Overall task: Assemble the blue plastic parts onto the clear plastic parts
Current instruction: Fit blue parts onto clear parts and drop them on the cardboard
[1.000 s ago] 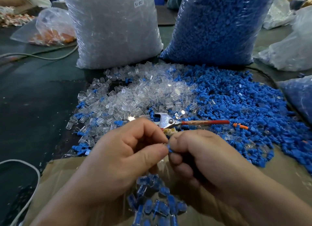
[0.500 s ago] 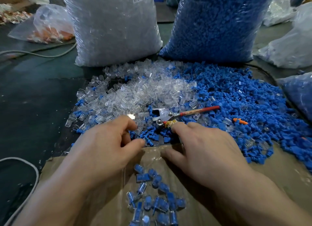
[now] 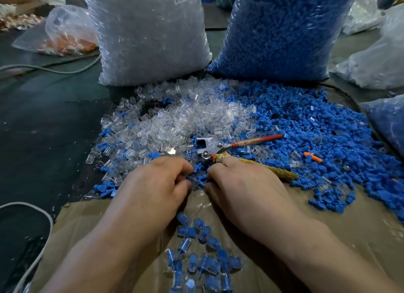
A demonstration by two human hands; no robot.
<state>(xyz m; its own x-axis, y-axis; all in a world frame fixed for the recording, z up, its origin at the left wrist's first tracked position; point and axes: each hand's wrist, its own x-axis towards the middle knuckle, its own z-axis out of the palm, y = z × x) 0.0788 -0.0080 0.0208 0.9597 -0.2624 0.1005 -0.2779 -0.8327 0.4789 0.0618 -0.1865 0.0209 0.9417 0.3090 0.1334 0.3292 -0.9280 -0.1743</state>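
A heap of clear plastic parts (image 3: pixel 175 122) lies at centre, with a wide spread of blue plastic parts (image 3: pixel 306 135) to its right. My left hand (image 3: pixel 153 187) and my right hand (image 3: pixel 244 187) rest knuckles up at the near edge of the heaps. Their fingertips are curled in towards each other over a few blue parts (image 3: pixel 197 176). What the fingers grip is hidden. Several assembled blue-in-clear pieces (image 3: pixel 203 264) lie on the brown cardboard (image 3: pixel 349 227) between my forearms.
Pliers (image 3: pixel 209 148) with one red and one yellow-wrapped handle lie just beyond my fingers. A big bag of clear parts (image 3: pixel 148 34) and a big bag of blue parts (image 3: pixel 279 30) stand behind. An orange part (image 3: pixel 312 157) lies at right. A white cable (image 3: pixel 43 227) loops at left.
One second ago both hands were raised, pressing a piece together. They then dropped flat onto the cardboard, and now their fingertips have curled into the near edge of the heap.
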